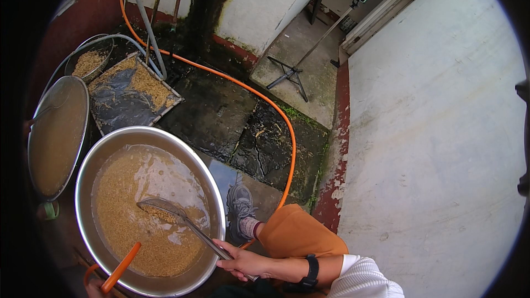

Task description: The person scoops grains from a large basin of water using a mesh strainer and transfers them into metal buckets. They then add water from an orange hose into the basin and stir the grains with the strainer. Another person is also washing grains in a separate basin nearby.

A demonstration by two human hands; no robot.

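A large steel basin (pixel 84 187) holds pale brown grain (pixel 132 226) under cloudy water. My right hand (pixel 243 261) is closed around the long metal handle of a skimmer (pixel 160 205). Its round head dips into the water near the basin's middle, with some grain in it. At the lower edge, my left hand (pixel 95 288) is partly cut off by the frame. Its fingers are around an orange hose (pixel 122 266), whose end points over the basin's near rim.
Left stands another basin (pixel 58 138) of murky liquid with a ladle; a green shoe (pixel 49 210) is below it. Behind are a grain-strewn framed tray (pixel 124 99) and a bowl of grain (pixel 90 63). The hose crosses wet paving toward a phone tripod (pixel 290 72); a white wall (pixel 430 132) stands right.
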